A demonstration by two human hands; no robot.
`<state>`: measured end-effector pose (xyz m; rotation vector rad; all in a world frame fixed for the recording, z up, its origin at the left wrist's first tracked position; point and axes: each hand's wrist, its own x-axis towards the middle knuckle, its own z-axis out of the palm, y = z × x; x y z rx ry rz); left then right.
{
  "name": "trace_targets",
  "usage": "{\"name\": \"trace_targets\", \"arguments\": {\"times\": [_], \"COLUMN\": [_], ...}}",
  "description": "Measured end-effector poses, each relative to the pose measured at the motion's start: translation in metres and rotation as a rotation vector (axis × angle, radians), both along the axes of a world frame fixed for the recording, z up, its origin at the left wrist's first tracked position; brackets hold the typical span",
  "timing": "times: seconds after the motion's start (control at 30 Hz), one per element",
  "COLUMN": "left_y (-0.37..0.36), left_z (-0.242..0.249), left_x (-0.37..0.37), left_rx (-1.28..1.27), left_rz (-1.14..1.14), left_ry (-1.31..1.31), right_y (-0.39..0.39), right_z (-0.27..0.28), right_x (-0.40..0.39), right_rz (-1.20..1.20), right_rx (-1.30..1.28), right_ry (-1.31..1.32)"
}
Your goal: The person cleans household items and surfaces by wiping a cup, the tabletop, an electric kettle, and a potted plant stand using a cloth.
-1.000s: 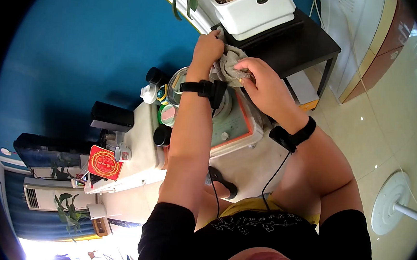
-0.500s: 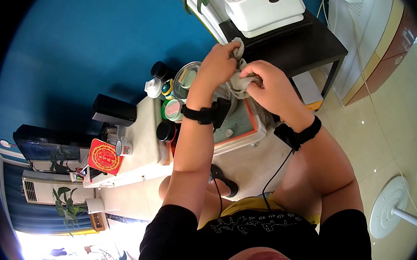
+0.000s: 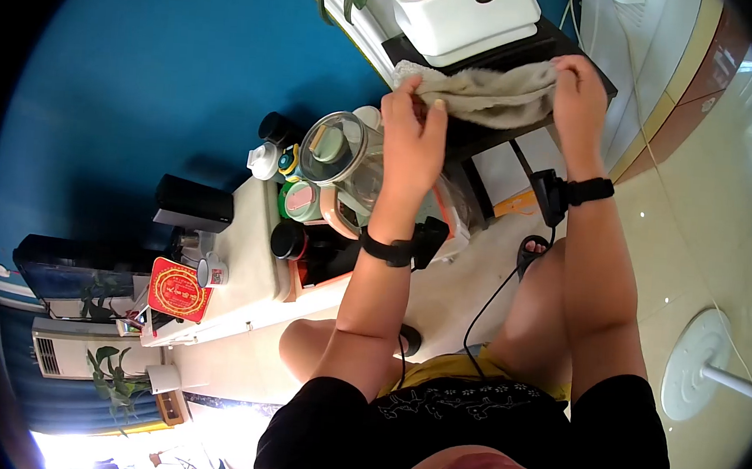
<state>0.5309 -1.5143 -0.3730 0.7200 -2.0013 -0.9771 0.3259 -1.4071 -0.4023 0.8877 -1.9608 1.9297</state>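
A greyish cloth (image 3: 495, 96) is stretched between my two hands over the dark side table (image 3: 598, 82). My left hand (image 3: 416, 128) is closed on the cloth's left end, with the thumb pointing up along it. At the other end, my right hand (image 3: 579, 101) pinches the cloth's corner. The white planter (image 3: 469, 21) stands on the table just beyond the cloth. Left of my left hand is a clear lidded container (image 3: 334, 149). Black straps with small boxes sit on both my wrists.
Jars and bottles, among them a black-lidded jar (image 3: 288, 240) and a white bottle (image 3: 263, 160), crowd the cabinet at left. A black speaker (image 3: 193, 203), red box (image 3: 180, 290) and mug (image 3: 212, 271) are farther left. A white round stand base (image 3: 696, 366) rests on the floor at right.
The cloth was bunched between my hands and now hangs spread out. My right hand has moved up and right over the side table; my left has shifted slightly right and down.
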Motion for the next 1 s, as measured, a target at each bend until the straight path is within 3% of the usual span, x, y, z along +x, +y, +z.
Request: {"name": "trace_targets", "arguments": {"times": [0.1,0.13,0.2,0.27,0.33,0.47,0.67,0.77,0.87,1.0], "left_y": [0.012,0.015,0.022,0.025,0.025,0.016,0.013,0.011,0.011,0.018], "left_z": [-0.007,-0.01,-0.015,-0.017,-0.017,-0.027,-0.026,-0.03,-0.031,-0.025], "left_x": [-0.007,-0.008,-0.009,-0.011,-0.011,-0.014,-0.012,-0.011,-0.011,-0.012], "left_rx": [-0.573,-0.573,-0.686,-0.586,-0.706,-0.739,-0.728,-0.725,-0.771,-0.785], "left_rz": [0.074,0.074,0.138,0.123,0.153,0.081,0.02,-0.01,0.014,0.074], "left_ry": [-0.128,-0.128,-0.373,-0.4,-0.386,-0.332,-0.343,-0.364,-0.396,-0.376], "right_y": [-0.001,-0.001,-0.005,-0.009,-0.013,-0.018,-0.025,-0.031,-0.032,-0.028], "right_z": [-0.006,-0.006,-0.005,-0.008,-0.012,-0.01,0.008,0.017,0.02,0.016], "right_x": [-0.012,-0.012,-0.009,-0.006,-0.003,0.002,0.039,0.06,0.06,0.041], "right_rz": [-0.134,-0.167,-0.154,-0.146,-0.248,-0.163,0.121,0.509,0.574,0.34], "right_rx": [-0.041,-0.008,0.027,0.063,0.258,0.302,0.142,0.004,-0.012,0.034], "right_ry": [0.116,0.122,0.214,0.302,0.424,0.392,0.375,0.301,0.314,0.303]}}
